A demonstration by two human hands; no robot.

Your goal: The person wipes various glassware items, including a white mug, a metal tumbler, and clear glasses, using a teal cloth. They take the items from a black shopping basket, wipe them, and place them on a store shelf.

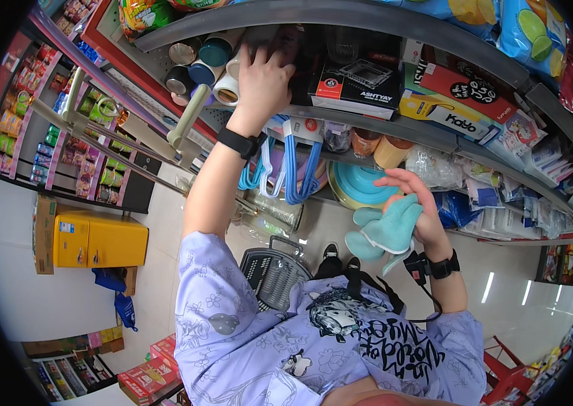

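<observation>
My left hand (265, 81) reaches onto the upper shelf, over the right side of several cups or tumblers lying with their ends towards me. Its fingers are bent over the items, and the fingertips are in shadow, so a grip cannot be made out. Just left of it are a white cup (226, 90) and a dark teal one (215, 52). In my right hand (426, 215), held in front of the shelves, is a bunched teal cloth (393, 226) with pale edging. Blue plastic hangers (302, 167) hang below my left wrist.
A black boxed item (355, 86) and a yellow box (449, 114) share the upper shelf. Turquoise basins (362, 182) sit lower down. By my feet on the floor stands a dark plastic basket (274, 274). Metal rails (109, 142) jut in at left.
</observation>
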